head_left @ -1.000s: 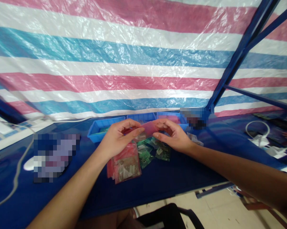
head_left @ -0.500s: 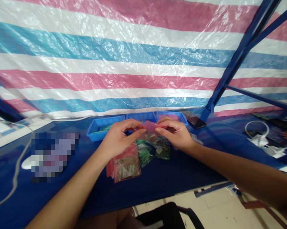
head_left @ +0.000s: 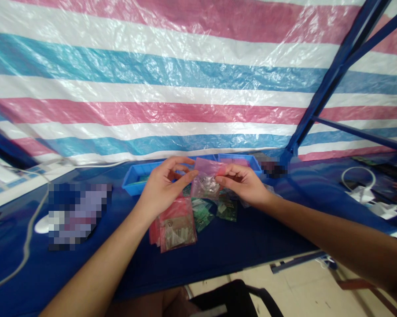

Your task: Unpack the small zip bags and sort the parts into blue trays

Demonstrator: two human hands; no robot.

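Note:
A small pink translucent plastic bag (head_left: 205,187) with something clear or silvery inside hangs upright between my hands. My right hand (head_left: 243,182) pinches its right edge between thumb and fingers. My left hand (head_left: 167,182) is at the bag's left edge, thumb and fingers apart, the thumb tip at or just against the plastic. Below my left hand lies a stack of pink bags (head_left: 178,226) with pale parts inside. Green bags (head_left: 202,215) lie beside that stack, under the held bag.
Blue bins (head_left: 132,187) stand in a row behind my hands, one holding pink bags. A blurred-out item (head_left: 82,215) and a white cable (head_left: 28,240) are at left. White adapters (head_left: 383,211) lie at right. A striped plastic sheet (head_left: 172,97) hangs behind the blue table (head_left: 251,242).
The pink bag, earlier pinched at its top by both hands, now hangs more fully in view from my right hand. My left fingers have spread and come off its edge.

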